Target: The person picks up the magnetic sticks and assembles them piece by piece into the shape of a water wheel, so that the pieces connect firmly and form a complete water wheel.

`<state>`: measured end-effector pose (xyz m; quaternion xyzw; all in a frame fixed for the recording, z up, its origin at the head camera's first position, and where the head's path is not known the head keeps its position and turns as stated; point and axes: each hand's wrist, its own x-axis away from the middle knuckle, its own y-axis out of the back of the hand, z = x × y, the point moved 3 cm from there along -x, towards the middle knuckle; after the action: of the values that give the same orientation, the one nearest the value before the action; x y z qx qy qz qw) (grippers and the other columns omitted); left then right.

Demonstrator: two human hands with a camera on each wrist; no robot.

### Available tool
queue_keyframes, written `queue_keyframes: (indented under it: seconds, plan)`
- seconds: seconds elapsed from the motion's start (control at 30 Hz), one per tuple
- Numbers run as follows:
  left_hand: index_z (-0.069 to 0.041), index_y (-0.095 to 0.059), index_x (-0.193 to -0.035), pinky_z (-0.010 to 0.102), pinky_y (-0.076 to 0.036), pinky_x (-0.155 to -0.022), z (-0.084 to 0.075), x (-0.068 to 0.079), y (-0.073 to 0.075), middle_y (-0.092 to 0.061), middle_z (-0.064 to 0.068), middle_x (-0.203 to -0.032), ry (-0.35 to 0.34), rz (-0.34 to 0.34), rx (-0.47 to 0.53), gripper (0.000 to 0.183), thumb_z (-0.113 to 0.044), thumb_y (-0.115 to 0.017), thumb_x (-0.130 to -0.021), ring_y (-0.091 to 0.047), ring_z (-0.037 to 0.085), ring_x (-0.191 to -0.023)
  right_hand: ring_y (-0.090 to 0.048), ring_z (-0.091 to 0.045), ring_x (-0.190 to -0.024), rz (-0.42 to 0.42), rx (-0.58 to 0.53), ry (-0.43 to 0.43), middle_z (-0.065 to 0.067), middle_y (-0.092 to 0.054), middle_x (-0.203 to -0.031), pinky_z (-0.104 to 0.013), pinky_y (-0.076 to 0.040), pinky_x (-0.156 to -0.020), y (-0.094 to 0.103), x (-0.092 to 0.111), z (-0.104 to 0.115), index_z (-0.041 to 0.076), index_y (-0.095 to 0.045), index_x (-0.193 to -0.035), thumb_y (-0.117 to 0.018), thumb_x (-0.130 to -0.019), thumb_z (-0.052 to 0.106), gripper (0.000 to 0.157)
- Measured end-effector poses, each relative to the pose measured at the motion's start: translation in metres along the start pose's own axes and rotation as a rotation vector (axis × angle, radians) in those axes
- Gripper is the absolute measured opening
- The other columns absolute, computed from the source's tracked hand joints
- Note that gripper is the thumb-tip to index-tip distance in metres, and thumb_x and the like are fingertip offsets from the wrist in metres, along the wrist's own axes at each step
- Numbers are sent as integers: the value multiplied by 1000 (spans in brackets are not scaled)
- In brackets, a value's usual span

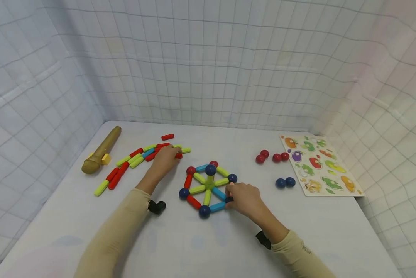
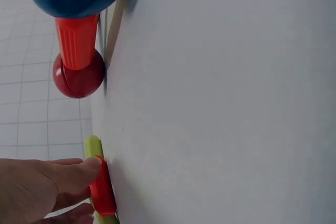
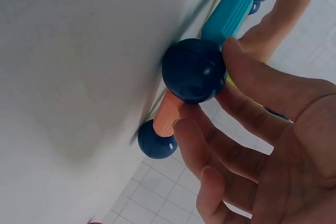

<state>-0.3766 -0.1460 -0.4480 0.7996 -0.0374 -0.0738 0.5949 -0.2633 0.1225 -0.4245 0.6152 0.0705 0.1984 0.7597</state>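
Wears beige sleeves (image 1: 112, 231), with black pieces (image 1: 157, 207) at both wrists, over a white bench (image 1: 197, 255). Just beyond, keeps within reach a six-sided stick-and-ball frame (image 1: 209, 185), set on the bench between the hands. Pinches its dark blue corner ball (image 3: 193, 71) between thumb and fingers of the right hand (image 1: 246, 195), at the near right corner, joined there to a blue and an orange-red stick. Shows, standing up from the yellow-green hub, a short stick topped with another dark blue ball (image 1: 210, 170). Farther right, has two loose blue balls (image 1: 285, 183) beside a board (image 1: 318, 174) of pictured vegetables. Off to the left, has loose sticks (image 1: 136, 160) in a slanting band. At its far end, pinches a red stick (image 2: 105, 192) with the left hand (image 1: 165, 158), lying lengthwise against a yellow-green one. Has four red balls (image 1: 276, 157) near the board, a gold microphone-shaped toy (image 1: 105, 146) at far left, and white gridded cloth (image 1: 208, 77) behind.
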Motion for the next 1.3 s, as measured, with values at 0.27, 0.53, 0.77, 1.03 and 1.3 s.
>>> queue_keyframes:
  seconds: [0.27, 0.53, 0.77, 1.03, 1.3]
  plan:
    - [-5, -68, -119, 47, -53, -92, 6, -14, -3, -68, 16, -111, 18, 92, -107, 28, -13, -65, -92, -61, 32, -103, -51, -15, -66, -9, -7, -21, 2, -63, -80, -29, -42, -52, -1, -2, -5, 19, -68, -89, -84, -75, 27, 22]
    - [-4, -54, -123, 42, -54, -85, 6, 6, 15, -65, 17, -109, 51, 86, 207, 35, -16, -65, -92, -61, 29, -96, -51, -16, -67, -8, 15, -48, 2, -64, -81, -30, -43, -54, 1, -3, -12, 21, -68, -89, -84, -75, 27, 22]
    - [-13, -61, -119, 44, -53, -95, -35, 32, 40, -65, 11, -120, -93, 159, 815, 36, -28, -71, -89, -64, 30, -111, -53, -16, -69, -4, 17, -48, 2, -66, -84, -31, -45, -55, 2, -4, -11, 21, -68, -88, -84, -75, 27, 22]
    - [-11, -61, -123, 40, -53, -95, -57, 30, 38, -66, 12, -120, -138, 223, 886, 36, -25, -70, -90, -63, 26, -111, -52, -15, -69, -22, -9, -33, 2, -65, -82, -30, -43, -55, 0, -3, -11, 20, -68, -88, -84, -74, 26, 22]
    - [-15, -58, -130, 44, -53, -95, -39, 17, 33, -65, 13, -125, -176, 225, 792, 39, -18, -67, -92, -61, 30, -116, -52, -15, -70, -15, -13, -38, 2, -66, -84, -30, -44, -56, -1, -2, -12, 20, -69, -90, -84, -75, 25, 21]
